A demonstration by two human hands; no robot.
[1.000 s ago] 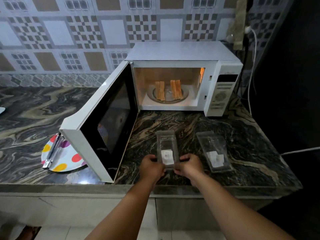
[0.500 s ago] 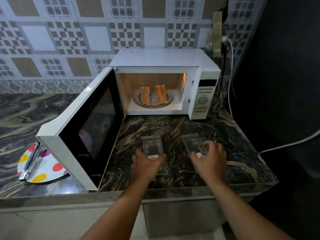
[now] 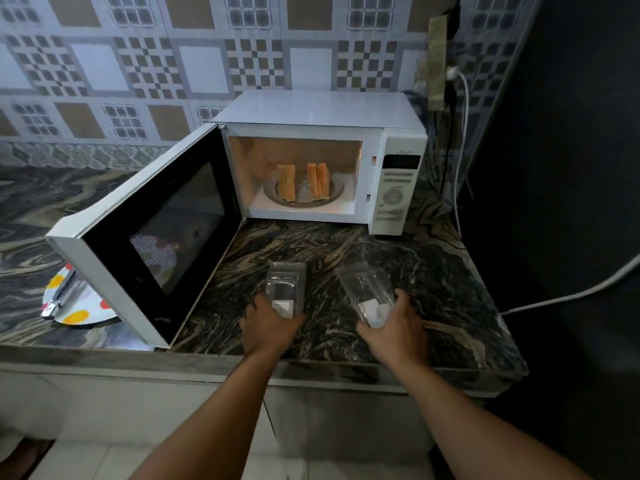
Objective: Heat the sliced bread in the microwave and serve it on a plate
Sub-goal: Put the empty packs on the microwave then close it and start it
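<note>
The white microwave (image 3: 322,109) stands at the back of the counter, lit inside, its door (image 3: 152,237) swung wide to the left. Slices of bread (image 3: 286,181) stand on the glass turntable (image 3: 334,197) in two groups. A polka-dot plate (image 3: 78,315) with metal tongs (image 3: 57,297) lies on the left, partly behind the door. My left hand (image 3: 268,327) grips the near end of a clear plastic bread container (image 3: 285,284). My right hand (image 3: 394,327) grips a second clear container (image 3: 369,289), tilted slightly off the counter.
The dark marble counter (image 3: 450,306) ends in a front edge just below my wrists. A dark wall closes the right side. White cables (image 3: 460,140) hang from a socket behind the microwave, and one cable (image 3: 568,296) crosses at the right.
My right hand left the first container, moved right and took hold of the second one. My left hand kept the first container. The view shifted left and back.
</note>
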